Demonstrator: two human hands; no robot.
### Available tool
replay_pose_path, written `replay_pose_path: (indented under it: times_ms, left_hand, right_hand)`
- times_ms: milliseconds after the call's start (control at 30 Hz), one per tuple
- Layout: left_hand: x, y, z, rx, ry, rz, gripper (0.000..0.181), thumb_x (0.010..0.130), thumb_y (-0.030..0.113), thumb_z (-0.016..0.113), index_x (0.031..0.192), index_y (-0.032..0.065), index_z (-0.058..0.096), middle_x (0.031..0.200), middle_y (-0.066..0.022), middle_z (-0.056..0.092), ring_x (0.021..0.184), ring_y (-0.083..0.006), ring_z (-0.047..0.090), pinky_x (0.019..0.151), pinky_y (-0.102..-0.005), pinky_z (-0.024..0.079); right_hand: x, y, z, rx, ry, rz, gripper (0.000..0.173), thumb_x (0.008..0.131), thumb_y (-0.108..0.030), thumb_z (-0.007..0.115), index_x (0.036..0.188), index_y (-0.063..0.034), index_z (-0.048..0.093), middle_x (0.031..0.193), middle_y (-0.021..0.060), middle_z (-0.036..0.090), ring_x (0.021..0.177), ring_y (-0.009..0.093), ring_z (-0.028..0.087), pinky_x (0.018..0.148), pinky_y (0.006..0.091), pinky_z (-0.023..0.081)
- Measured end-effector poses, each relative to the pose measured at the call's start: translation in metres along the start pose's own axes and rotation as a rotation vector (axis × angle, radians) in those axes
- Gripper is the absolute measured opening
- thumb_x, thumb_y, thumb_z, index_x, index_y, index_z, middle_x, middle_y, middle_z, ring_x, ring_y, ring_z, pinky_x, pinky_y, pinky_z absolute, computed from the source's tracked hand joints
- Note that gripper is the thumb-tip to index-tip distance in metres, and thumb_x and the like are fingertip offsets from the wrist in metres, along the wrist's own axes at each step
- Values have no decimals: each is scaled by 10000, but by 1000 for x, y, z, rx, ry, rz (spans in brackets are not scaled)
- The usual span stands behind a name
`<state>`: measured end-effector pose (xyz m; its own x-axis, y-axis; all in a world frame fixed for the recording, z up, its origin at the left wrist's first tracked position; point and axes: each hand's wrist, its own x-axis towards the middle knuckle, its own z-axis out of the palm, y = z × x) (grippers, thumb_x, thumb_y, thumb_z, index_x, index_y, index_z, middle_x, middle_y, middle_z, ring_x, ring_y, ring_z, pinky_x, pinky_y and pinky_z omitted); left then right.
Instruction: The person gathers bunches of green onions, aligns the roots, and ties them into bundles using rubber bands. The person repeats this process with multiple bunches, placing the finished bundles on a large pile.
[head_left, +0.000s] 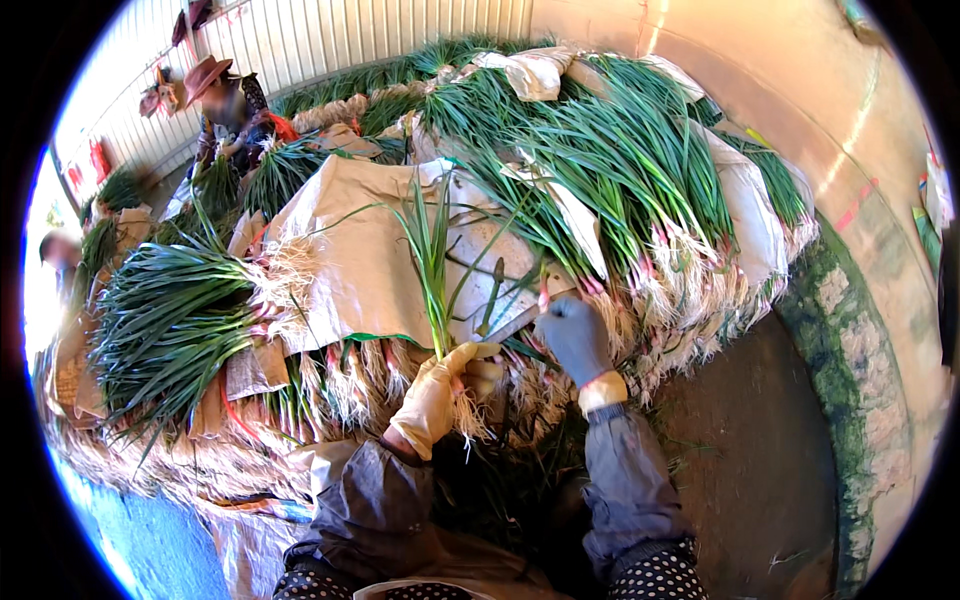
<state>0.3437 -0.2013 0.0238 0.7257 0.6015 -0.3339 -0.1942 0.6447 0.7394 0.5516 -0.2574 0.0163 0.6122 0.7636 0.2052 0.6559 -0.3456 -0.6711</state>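
Note:
My left hand (433, 397), in a pale yellow glove, grips a small bunch of green garlic plants (435, 277). Their leaves point up and away over the sheet, while the pale roots (470, 417) hang below the palm. My right hand (576, 337), in a grey glove, is curled at the front edge of the work surface. A short pinkish stalk (544, 289) rises at its fingertips and appears pinched there. Before both hands lies a tan and white sheet (360, 262), with loose leaf pieces (491, 296) on its right part.
Bundled plants (172, 300) lie at the left, roots towards the sheet. Larger heaps (622, 165) rise at the right and back. More rooted bundles (352, 382) sit under the sheet's front edge. A person in a hat (225, 112) handles bundles at the far left; another person (60, 251) is partly visible.

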Motion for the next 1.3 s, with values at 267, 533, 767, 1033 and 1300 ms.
replay_pose_path:
  times_ms: [267,533,767,1033,1300]
  left_hand:
    - [15,-18,-33,181,47,-38,177,959,189,602,980,34,685,765,9,620,697,-77,581,639,-208,477]
    - [-12,0,-19,145,137,19,216,947,191,589,958,-8,672,687,-11,589,624,-121,595,572,-264,514]
    - [-31,0,-22,376,150,123,195,937,198,599,919,13,659,660,9,564,603,-113,580,550,-256,489]
    - [-47,15,-44,368,183,14,233,927,216,599,905,-8,662,653,-9,577,592,-124,595,545,-252,496]
    - [-48,8,-36,334,168,16,219,932,231,600,850,30,627,639,-17,576,569,-141,596,514,-273,492]
  right_hand:
    - [-96,-36,14,256,-333,-306,108,852,-127,665,930,-53,676,726,55,667,623,148,641,567,326,517]
    - [-64,-20,-24,760,-107,79,244,841,-65,670,1081,-22,671,835,24,651,716,128,628,686,262,533]
    - [-75,-54,19,63,33,-574,277,769,-123,729,1029,-64,654,890,122,693,768,282,688,707,393,552]
    - [-56,-8,-29,-379,-425,-29,270,849,-274,673,1017,-63,686,856,145,701,783,288,692,704,408,536]
    - [-73,-65,17,639,-586,-101,381,836,-236,706,1124,3,637,949,81,681,880,152,622,812,303,502]
